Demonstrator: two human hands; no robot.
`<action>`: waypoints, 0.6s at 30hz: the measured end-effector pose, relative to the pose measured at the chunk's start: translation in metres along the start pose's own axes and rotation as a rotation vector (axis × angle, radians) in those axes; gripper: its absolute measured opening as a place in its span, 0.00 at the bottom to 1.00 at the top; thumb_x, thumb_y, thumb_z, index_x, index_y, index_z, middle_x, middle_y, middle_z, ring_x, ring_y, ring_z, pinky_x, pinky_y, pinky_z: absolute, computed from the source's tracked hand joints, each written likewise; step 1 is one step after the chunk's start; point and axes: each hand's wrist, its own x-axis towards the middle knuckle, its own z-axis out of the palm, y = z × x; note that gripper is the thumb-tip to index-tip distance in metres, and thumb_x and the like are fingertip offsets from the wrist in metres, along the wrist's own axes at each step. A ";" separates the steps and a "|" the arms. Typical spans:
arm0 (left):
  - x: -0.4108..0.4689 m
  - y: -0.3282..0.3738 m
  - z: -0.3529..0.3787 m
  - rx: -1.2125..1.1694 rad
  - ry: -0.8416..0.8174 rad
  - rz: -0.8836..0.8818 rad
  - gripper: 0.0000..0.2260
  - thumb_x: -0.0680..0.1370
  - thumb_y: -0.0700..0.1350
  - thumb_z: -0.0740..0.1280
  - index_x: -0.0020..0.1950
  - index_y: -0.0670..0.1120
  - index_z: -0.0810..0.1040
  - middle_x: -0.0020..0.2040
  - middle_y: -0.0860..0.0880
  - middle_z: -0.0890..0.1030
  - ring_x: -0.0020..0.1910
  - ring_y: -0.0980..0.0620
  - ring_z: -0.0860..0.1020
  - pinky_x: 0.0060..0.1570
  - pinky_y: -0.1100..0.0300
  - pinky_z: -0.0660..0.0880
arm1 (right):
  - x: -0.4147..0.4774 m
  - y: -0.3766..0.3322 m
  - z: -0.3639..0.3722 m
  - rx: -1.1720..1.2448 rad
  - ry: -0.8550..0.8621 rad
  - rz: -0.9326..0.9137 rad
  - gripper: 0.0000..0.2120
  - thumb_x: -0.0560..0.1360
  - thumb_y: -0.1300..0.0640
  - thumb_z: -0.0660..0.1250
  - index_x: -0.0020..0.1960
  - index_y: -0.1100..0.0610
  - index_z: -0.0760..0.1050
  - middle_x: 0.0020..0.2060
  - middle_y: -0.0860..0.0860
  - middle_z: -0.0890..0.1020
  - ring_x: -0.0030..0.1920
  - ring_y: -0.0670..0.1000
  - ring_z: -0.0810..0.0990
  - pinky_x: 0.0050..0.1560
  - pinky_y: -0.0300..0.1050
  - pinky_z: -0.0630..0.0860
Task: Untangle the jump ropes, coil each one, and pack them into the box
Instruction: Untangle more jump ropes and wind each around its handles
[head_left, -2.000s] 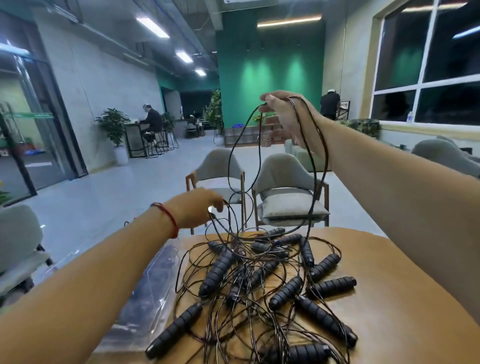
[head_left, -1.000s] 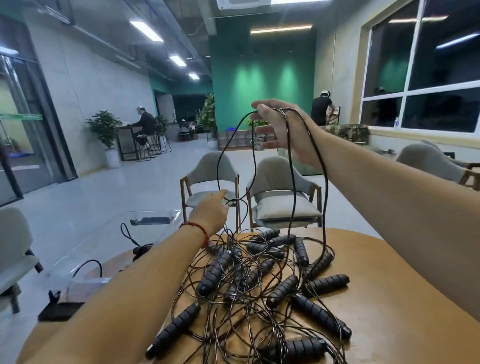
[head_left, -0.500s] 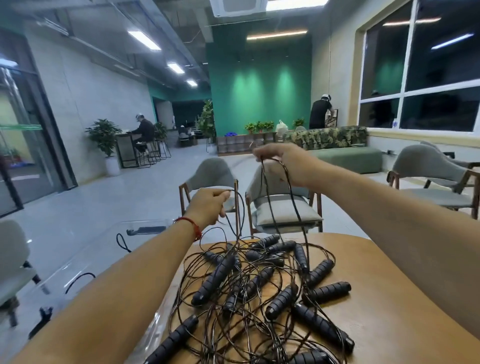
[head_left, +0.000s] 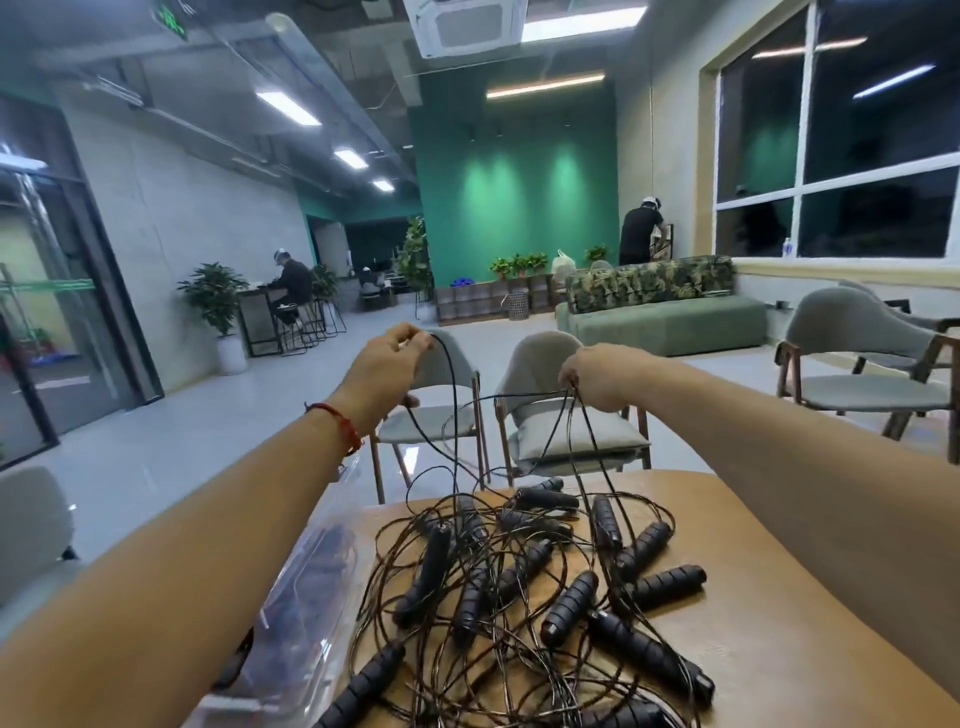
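Wood-toned table (head_left: 789, 639), near; grey chairs (head_left: 543, 364) just past its far edge; green wall (head_left: 519, 208) and sofa (head_left: 670, 325) far. Jump ropes (head_left: 519, 587) lie tangled on the table, black handles mixed through the cords. Left hand (head_left: 387, 371) pinches one cord, raised above the pile's far left. Right hand (head_left: 602, 376) grips several cords above the far side. Clear plastic box (head_left: 306, 613) sits at the table's left edge.

both hands, left hand (head_left: 387, 366) and right hand (head_left: 597, 376), pinch black cords above the tangled jump ropes (head_left: 524, 587)
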 end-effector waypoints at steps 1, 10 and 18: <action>0.000 0.003 0.000 0.050 0.001 0.039 0.10 0.88 0.53 0.62 0.56 0.50 0.82 0.43 0.47 0.75 0.41 0.46 0.75 0.32 0.57 0.80 | -0.002 -0.001 0.001 -0.039 -0.014 0.008 0.23 0.80 0.66 0.64 0.71 0.49 0.79 0.65 0.51 0.82 0.60 0.57 0.82 0.56 0.53 0.83; -0.008 0.011 0.027 0.020 -0.014 0.179 0.11 0.87 0.49 0.65 0.58 0.45 0.84 0.45 0.49 0.80 0.40 0.53 0.75 0.30 0.72 0.71 | -0.030 -0.077 -0.008 0.488 0.249 -0.424 0.13 0.81 0.59 0.67 0.59 0.48 0.86 0.51 0.42 0.87 0.50 0.41 0.84 0.56 0.38 0.80; -0.008 0.000 0.042 -0.008 -0.014 0.123 0.11 0.88 0.48 0.64 0.57 0.46 0.85 0.45 0.56 0.80 0.34 0.67 0.77 0.34 0.73 0.70 | 0.009 -0.139 0.080 0.257 0.134 -0.205 0.16 0.80 0.58 0.67 0.66 0.59 0.80 0.61 0.56 0.84 0.60 0.57 0.82 0.61 0.50 0.80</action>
